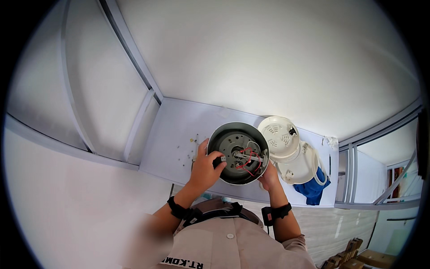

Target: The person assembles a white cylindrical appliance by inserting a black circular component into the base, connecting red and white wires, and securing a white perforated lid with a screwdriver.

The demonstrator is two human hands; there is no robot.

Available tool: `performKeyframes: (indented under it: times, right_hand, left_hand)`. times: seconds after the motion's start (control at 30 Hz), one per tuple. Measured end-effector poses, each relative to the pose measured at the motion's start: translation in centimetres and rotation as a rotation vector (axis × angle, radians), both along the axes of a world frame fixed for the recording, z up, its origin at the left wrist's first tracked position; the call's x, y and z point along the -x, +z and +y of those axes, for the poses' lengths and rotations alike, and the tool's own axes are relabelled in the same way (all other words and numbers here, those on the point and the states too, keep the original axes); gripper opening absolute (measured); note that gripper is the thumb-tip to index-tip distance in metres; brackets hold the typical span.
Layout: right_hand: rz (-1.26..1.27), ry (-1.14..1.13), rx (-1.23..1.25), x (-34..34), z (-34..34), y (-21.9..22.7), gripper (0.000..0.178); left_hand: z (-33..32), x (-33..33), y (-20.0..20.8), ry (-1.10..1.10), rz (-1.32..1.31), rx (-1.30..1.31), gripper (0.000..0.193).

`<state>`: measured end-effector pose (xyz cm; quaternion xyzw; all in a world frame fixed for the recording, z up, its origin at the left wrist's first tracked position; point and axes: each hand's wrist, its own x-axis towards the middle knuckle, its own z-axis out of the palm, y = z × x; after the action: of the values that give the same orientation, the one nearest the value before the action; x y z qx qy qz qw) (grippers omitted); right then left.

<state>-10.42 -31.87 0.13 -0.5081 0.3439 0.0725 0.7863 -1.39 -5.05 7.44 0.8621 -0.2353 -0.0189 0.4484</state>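
Black part [217, 161] pinched, the left hand [208, 167] reaches inside a round grey pot [229, 147] whose side the right hand [269, 176] grips, red wires [244, 168] looping within.

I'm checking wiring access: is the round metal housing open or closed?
Open: the housing shows red wires inside, without a cover.
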Motion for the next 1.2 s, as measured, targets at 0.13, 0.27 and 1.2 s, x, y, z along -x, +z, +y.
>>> performKeyframes:
  times: [0.13, 0.27, 1.2]
  right_hand:
    - [-0.009, 0.011, -0.020, 0.0, -0.5, -1.2, 0.075]
    - [-0.018, 0.032, -0.028, -0.1, -0.9, -1.8, 0.076]
    - [0.065, -0.165, 1.204, 2.2, -5.3, 4.7, 0.046]
  left_hand:
    - [-0.2, 0.2, 1.0, 0.010, 0.050, 0.068, 0.032]
    - [0.2, 0.1, 0.3, -0.013, -0.012, 0.063, 0.031]
    - [0.1, -0.2, 1.4, -0.046, 0.143, 0.045, 0.030]
